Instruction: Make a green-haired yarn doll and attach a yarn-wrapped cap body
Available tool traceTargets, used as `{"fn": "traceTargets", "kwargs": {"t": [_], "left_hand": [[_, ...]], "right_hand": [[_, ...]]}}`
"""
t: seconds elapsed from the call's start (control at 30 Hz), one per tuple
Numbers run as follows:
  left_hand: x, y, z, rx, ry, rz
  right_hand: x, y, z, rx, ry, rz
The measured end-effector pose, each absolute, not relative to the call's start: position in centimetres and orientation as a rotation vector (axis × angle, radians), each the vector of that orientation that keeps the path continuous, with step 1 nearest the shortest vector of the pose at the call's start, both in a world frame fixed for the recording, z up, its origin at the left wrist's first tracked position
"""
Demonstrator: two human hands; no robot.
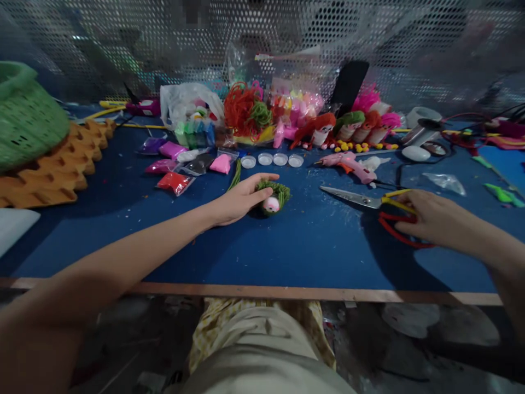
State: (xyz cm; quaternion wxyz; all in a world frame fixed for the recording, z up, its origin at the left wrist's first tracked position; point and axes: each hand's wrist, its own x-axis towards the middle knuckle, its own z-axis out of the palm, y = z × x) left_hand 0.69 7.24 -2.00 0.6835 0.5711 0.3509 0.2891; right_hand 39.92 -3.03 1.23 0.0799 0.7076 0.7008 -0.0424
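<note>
- Pale shirt [262, 350], nearest, btm ctr of frame; yellow-checked cloth shows at its edges;
- blue table [287, 262], across mid-frame; light brown strip along its near edge;
- perforated metal panel [135, 49], whole top of frame, behind table;
- green basket [33, 120], upper left, cut off by frame edge;
- orange bumpy tray [68, 158], left, just beside/under basket;
- row of yarn-haired figures [322, 131], upper right of ctr; red, green, orange & pink hair; small yellow bits at their feet;
- scissors [355, 197], right of ctr; metal blades point left, yellow & red handles;
- right hand [437, 221], right side; fingers curled round scissor handles, some hidden, so can't tell exactly how they sit in the loops;
- left hand [238, 203], ctr; thumb pressed on green yarn, index stretched along far side; other fingers mostly hidden, can't tell;
- pink glue gun [348, 164], upper right of ctr, on its side beyond scissors;
- green-haired doll [271, 204], ctr, on table under left hand; pale round face shows, well apart from scissors;
- red packet [174, 183], left of ctr, w/ other coloured packets near;
- 4 white discs [265, 158], lined up above left hand.
</note>
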Motion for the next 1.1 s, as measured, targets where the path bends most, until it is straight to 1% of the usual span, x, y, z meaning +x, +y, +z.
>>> {"fn": "traceTargets", "kwargs": {"t": [0.17, 0.2, 0.57, 0.83, 1.1], "left_hand": [[0.8, 7.2, -2.0, 1.227, 0.829, 0.661], [0.8, 7.1, -1.9, 1.240, 0.827, 0.660], [0.7, 6.4, -1.7, 1.398, 0.830, 0.700], [0.5, 6.4, -1.7, 1.344, 0.760, 0.727], [0.4, 6.3, -1.6, 1.386, 0.748, 0.732]], "right_hand": [[37.7, -4.0, 1.6, 2.298, 2.066, 0.132], [37.0, -3.9, 1.8, 2.306, 2.055, 0.143], [30.2, -0.9, 4.2, 2.054, 2.058, 0.072], [29.7, 0.9, 4.6, 1.966, 2.087, 0.090], [29.4, 1.5, 4.9, 1.973, 2.074, 0.028]]}}
